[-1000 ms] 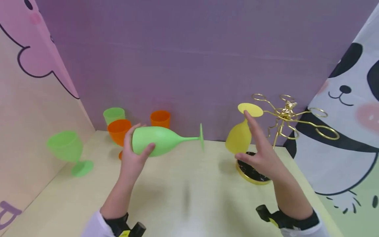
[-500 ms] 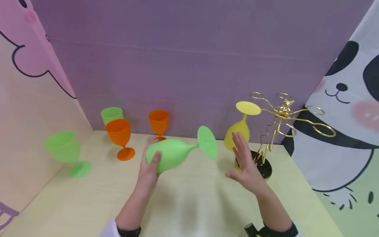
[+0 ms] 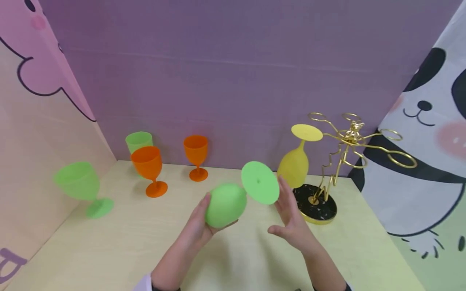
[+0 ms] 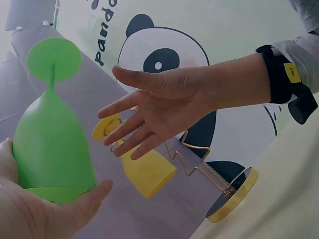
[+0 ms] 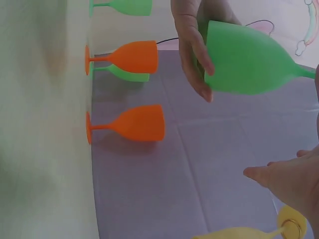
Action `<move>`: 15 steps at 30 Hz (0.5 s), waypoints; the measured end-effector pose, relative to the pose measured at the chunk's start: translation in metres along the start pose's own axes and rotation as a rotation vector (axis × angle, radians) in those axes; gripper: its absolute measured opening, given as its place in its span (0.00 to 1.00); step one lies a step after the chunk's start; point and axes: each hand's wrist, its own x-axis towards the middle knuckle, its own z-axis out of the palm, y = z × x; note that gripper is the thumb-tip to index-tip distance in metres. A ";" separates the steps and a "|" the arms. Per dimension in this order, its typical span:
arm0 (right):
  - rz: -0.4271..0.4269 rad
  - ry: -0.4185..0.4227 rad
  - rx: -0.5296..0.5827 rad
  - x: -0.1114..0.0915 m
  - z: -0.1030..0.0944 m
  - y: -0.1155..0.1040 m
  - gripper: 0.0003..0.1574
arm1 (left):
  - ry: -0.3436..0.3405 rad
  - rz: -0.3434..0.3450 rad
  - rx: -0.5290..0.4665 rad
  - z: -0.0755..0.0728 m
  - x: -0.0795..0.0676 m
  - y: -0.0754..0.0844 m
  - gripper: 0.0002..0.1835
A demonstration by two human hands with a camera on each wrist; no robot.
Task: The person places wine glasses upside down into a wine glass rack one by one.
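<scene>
My left hand (image 3: 204, 222) grips a green goblet (image 3: 225, 205) by its bowl, rim end in the palm. Its round foot (image 3: 260, 182) points up and away to the right, tilted towards the camera. Close beside that foot is my right hand (image 3: 293, 222), its fingers spread and the thumb apart; whether a fingertip touches the foot I cannot tell. In the left wrist view the right palm (image 4: 174, 99) faces the camera and holds nothing. Behind it a yellow goblet (image 3: 293, 167) hangs upside down on a gold wire rack (image 3: 351, 139).
The rack's round black base (image 3: 316, 206) stands at the table's back right. Two orange goblets, one further left (image 3: 147, 163) and one nearer the middle (image 3: 195, 149), stand upright. Two more green goblets, one at the back (image 3: 139, 140) and one at far left (image 3: 80, 182), stand there too.
The left hand has moved right and nearer with the green goblet, turning its foot from sideways to tilted up. The right hand has moved left and down, away from the rack towards the goblet's foot.
</scene>
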 end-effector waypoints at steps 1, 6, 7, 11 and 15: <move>0.006 -0.002 -0.004 0.000 0.001 0.000 0.67 | -0.022 -0.015 -0.021 0.000 0.001 -0.002 0.31; 0.013 -0.031 0.012 0.000 0.006 0.003 0.68 | -0.113 -0.090 -0.079 -0.003 0.003 -0.004 0.34; 0.022 -0.034 0.013 0.000 0.007 0.003 0.68 | -0.125 -0.105 -0.082 -0.004 0.003 -0.004 0.34; 0.060 -0.033 -0.018 -0.001 0.011 0.002 0.70 | -0.178 -0.159 -0.094 -0.006 0.004 -0.004 0.33; 0.069 -0.022 -0.055 -0.003 0.014 0.001 0.72 | -0.220 -0.199 -0.089 -0.005 0.005 -0.006 0.33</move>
